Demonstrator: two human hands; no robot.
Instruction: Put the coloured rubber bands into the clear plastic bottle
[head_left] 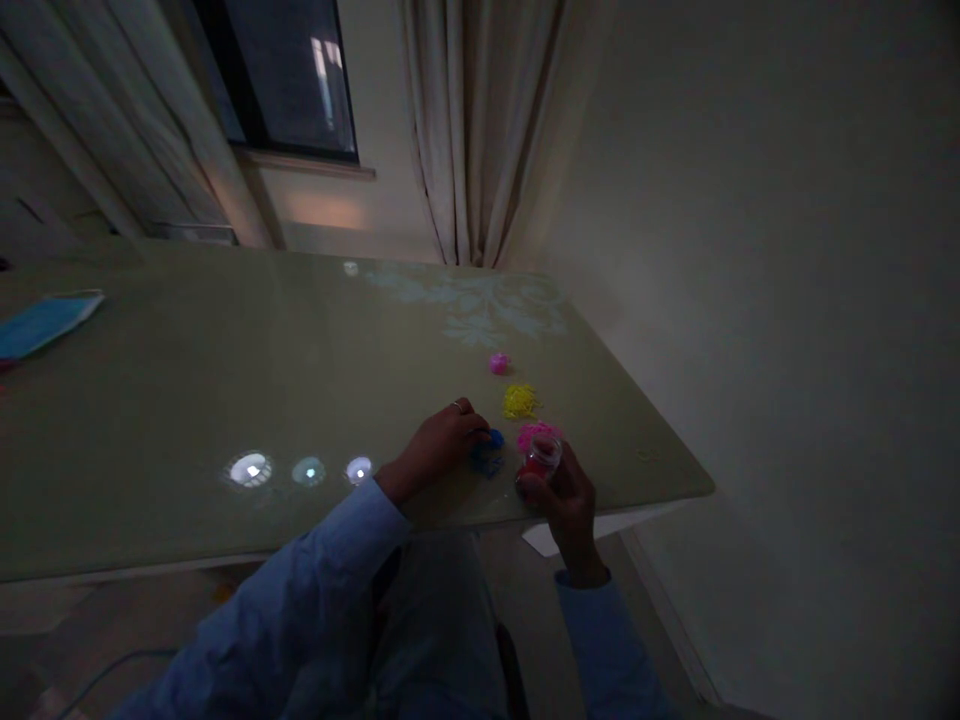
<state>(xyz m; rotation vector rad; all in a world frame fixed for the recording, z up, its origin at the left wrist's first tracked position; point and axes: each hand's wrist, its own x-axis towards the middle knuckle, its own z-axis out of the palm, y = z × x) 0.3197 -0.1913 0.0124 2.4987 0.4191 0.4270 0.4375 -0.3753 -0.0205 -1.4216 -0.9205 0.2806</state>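
Observation:
My right hand (566, 495) is wrapped around a small clear jar (544, 450) with red contents, its mouth uncovered and tilted up. Just left of the jar, a pile of dark blue bits (487, 462) lies on the table. My left hand (450, 438) reaches over that pile with its fingers curled down. A brighter blue piece (496, 438) shows at its fingertips; whether it is pinched I cannot tell. Behind the jar sits a pink pile (534, 433), partly hidden by it. Farther back are a pile of thin yellow pieces (520, 401) and a small round pink thing (499, 363).
The glossy table (187, 390) has its near edge just below my hands and its right edge close to a wall (787, 350). A blue face mask (49, 322) lies at the far left. Curtains (480, 130) and a window (292, 75) are behind the table.

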